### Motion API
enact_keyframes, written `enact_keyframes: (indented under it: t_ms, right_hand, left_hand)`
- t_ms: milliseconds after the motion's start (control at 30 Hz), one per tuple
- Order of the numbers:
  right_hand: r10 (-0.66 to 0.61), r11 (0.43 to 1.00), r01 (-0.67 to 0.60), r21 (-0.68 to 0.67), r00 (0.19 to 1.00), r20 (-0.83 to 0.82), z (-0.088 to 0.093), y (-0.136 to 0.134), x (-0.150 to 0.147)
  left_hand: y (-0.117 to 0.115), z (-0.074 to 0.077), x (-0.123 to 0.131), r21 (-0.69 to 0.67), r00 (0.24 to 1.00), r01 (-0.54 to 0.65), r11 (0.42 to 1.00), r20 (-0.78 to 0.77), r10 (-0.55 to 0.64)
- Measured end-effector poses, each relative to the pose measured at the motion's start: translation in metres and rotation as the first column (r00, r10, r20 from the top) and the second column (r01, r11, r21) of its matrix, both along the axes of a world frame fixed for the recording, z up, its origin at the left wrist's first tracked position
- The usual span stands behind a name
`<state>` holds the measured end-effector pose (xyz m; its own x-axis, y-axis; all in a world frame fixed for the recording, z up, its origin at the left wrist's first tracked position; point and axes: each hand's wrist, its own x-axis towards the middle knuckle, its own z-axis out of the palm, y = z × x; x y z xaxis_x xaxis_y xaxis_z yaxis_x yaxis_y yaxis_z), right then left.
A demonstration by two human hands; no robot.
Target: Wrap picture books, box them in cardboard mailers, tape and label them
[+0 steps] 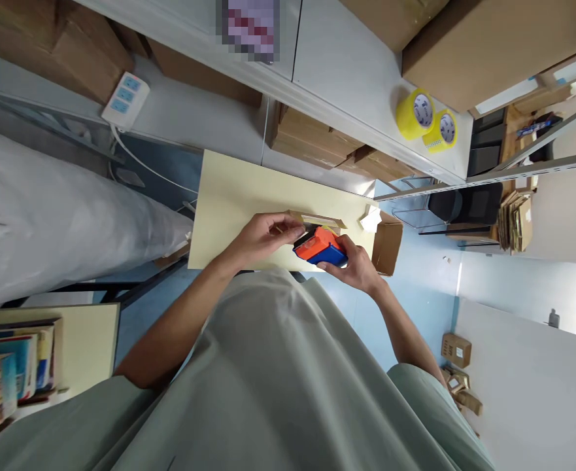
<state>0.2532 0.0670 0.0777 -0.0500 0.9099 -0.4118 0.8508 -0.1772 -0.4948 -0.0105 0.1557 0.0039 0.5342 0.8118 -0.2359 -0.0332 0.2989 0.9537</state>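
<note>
My right hand is wrapped around an orange and blue tape dispenser, held tilted above the pale yellow table. My left hand is at the dispenser's dark front end, fingers curled and thumb against fingertips. What is pinched there, if anything, is too small to make out. Just beyond the dispenser lies a small brown cardboard piece or box, partly hidden by it and by my left fingers.
A crumpled white paper lies at the table's right end, beside an open cardboard box. Two yellow tape rolls and a power strip rest on the shelf beyond. A big white wrapped bundle stands left.
</note>
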Motion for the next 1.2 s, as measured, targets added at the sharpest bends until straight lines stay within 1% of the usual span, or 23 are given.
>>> enact_keyframes:
  t_ms: [100,200,333,467,567,667,767,833,900,967,1067,1200]
  right_hand:
    - [0.074,0.994,-0.068,-0.084,0.995,0.071,0.007,0.004,-0.001]
    - [0.128,0.983,-0.114,-0.147,0.988,0.091,0.012,0.012,-0.003]
    - [0.161,0.964,-0.136,-0.227,0.982,0.097,0.019,0.025,-0.008]
    - [0.195,0.931,-0.132,-0.339,0.968,0.160,0.026,0.041,-0.018]
    - [0.242,0.895,-0.129,-0.426,0.945,0.222,0.033,0.055,-0.025]
    - [0.316,0.847,-0.149,-0.510,0.914,0.257,0.046,0.071,-0.027]
    - [0.371,0.793,-0.143,-0.592,0.884,0.283,0.065,0.088,-0.020]
    - [0.397,0.788,-0.141,-0.599,0.861,0.319,0.077,0.100,-0.014]
    - [0.419,0.803,-0.152,-0.577,0.831,0.365,0.084,0.110,-0.012]
    - [0.435,0.819,-0.167,-0.549,0.805,0.404,0.084,0.120,-0.015]
    - [0.451,0.829,-0.187,-0.527,0.779,0.435,0.075,0.132,-0.027]
    - [0.475,0.808,-0.185,-0.559,0.766,0.433,0.057,0.141,-0.042]
  left_hand:
    - [-0.002,-0.010,0.000,-0.105,1.000,0.029,0.994,0.000,-0.029]
    - [-0.008,-0.022,0.001,-0.150,1.000,0.003,0.989,-0.006,-0.004]
    - [-0.018,-0.038,0.002,-0.186,0.999,-0.043,0.982,0.013,0.047]
    - [-0.032,-0.049,0.004,-0.236,0.990,-0.139,0.962,-0.005,0.142]
    - [-0.047,-0.055,0.009,-0.327,0.975,-0.201,0.923,0.025,0.221]
    - [-0.056,-0.065,0.013,-0.387,0.953,-0.273,0.881,0.014,0.302]
    - [-0.053,-0.085,0.011,-0.414,0.917,-0.375,0.829,-0.035,0.398]
    - [-0.045,-0.101,0.008,-0.423,0.896,-0.419,0.803,-0.047,0.442]
    - [-0.038,-0.117,0.008,-0.438,0.890,-0.422,0.793,-0.035,0.455]
    - [-0.032,-0.130,0.013,-0.460,0.886,-0.420,0.783,-0.021,0.463]
    - [-0.028,-0.145,0.023,-0.498,0.878,-0.430,0.753,-0.035,0.477]
    - [-0.027,-0.164,0.034,-0.532,0.875,-0.442,0.722,-0.079,0.478]
